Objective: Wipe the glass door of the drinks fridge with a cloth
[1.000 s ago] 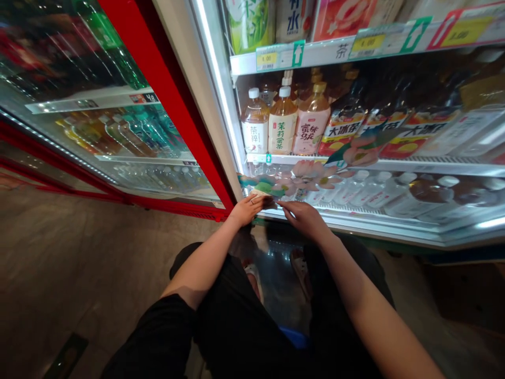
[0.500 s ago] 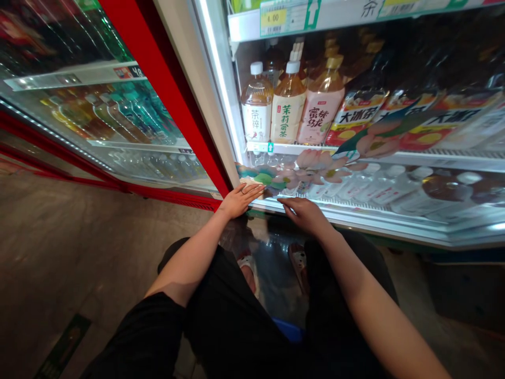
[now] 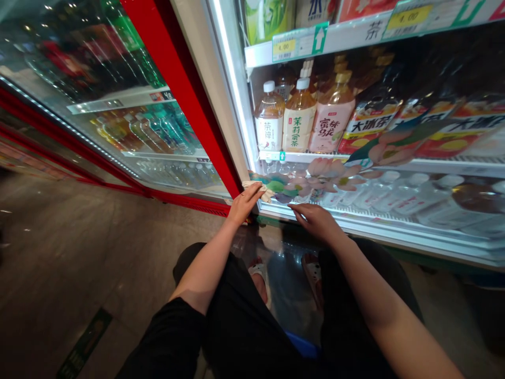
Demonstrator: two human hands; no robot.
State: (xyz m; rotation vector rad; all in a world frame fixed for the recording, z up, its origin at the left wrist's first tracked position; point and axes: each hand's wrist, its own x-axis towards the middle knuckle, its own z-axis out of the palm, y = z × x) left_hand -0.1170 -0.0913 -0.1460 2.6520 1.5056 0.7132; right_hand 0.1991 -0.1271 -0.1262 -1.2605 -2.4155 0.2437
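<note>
A pale creased strip (image 3: 253,186), cloth or peeled backing (the view does not settle which), sits directly under the fingertips of the left hand (image 3: 245,204), against the glass of a drinks cooler door. Its end touches a floral decal (image 3: 311,181) of pink petals and green leaves, which stretches away to the right of that hand.

The left hand is nearly flat, its fingers lightly spread and pressed toward the glass, with a ring on one finger. Whether those fingers pinch the strip or only press it, I cannot tell. The right hand (image 3: 316,221) is just beside it, with its fingers loosely curved and their tips at the decal's lower edge, just above the pale lower door frame (image 3: 355,226). It shows nothing held.

Above both hands, on a shelf behind the glass, stand a bottle of jasmine tea (image 3: 299,123) and a pink-labelled bottle of peach tea (image 3: 331,121). A red door post (image 3: 189,105) rises to the left of the left hand. Below the hands are the person's black trousers (image 3: 244,326), with a sandalled foot (image 3: 260,279) between the knees and a blue object (image 3: 303,345) lower down.
</note>
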